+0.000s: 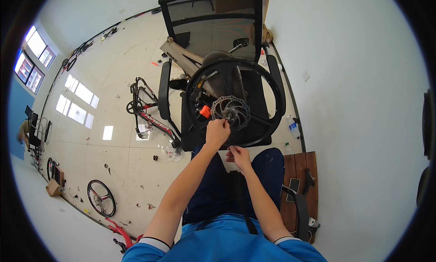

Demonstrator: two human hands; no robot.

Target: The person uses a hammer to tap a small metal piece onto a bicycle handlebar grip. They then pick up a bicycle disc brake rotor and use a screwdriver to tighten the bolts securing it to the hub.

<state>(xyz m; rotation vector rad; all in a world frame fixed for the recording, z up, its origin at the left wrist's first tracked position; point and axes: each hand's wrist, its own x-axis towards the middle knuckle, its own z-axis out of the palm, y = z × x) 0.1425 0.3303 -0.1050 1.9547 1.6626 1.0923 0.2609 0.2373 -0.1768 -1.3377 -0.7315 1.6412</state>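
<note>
A black spoked bicycle wheel point(274, 87) lies on the seat of a black office chair point(164, 87) in front of me. A silver disc brake rotor point(243, 108) with cut-outs sits at its hub. My left hand point(217, 134) reaches over the wheel's near part, its fingers closed in a pinch at the axle in the rotor's middle. Just below the near rim is my right hand point(240, 157), thumb and forefinger pressed together; whatever they may hold is too small to make out. Beside the rotor an orange piece point(205, 111) shows between the spokes.
A beige bicycle frame point(181, 57) leans across the chair behind the wheel. On the floor to the left lie a red-and-black frame point(156, 122), another wheel point(101, 198) and a plastic bag point(170, 154). A phone point(293, 189) rests on a wooden board point(311, 166) at right, near a bottle point(294, 128).
</note>
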